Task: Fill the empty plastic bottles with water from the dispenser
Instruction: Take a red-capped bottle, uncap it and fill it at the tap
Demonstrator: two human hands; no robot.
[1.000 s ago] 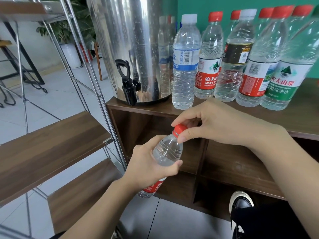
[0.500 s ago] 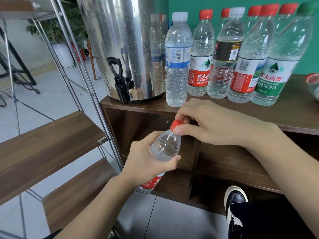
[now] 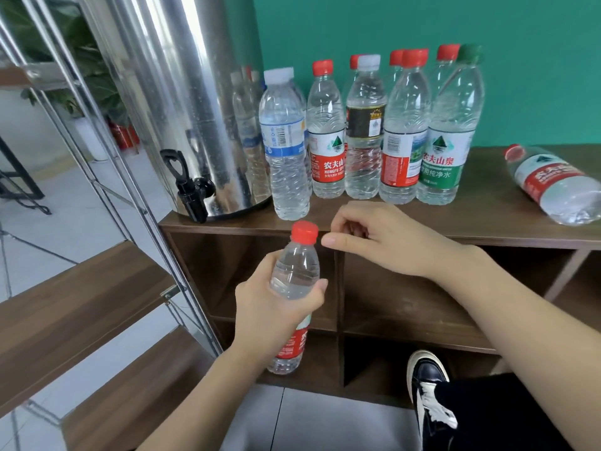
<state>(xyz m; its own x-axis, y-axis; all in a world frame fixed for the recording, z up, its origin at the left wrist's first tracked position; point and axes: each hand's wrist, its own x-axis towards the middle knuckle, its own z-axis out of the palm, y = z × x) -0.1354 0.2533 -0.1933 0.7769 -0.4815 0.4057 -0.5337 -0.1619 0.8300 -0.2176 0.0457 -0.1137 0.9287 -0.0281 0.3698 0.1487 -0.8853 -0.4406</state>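
My left hand (image 3: 276,307) grips a small clear bottle (image 3: 294,275) with a red cap (image 3: 304,231) and red label, held upright in front of the cabinet. Water shows inside it. My right hand (image 3: 380,242) hovers just right of the cap, fingers loosely curled, holding nothing and not touching the cap. The steel water dispenser (image 3: 182,102) stands on the cabinet top at the left, its black tap (image 3: 190,193) hanging over the edge.
Several capped bottles (image 3: 364,131) stand in a row on the wooden cabinet top (image 3: 471,222); one bottle (image 3: 553,183) lies on its side at the right. A metal-framed wooden shelf (image 3: 74,304) stands at the left. A shoe (image 3: 426,379) is below.
My right hand has let go of the red cap and drawn slightly to the right. The view has tilted up, bringing the lying bottle into sight.
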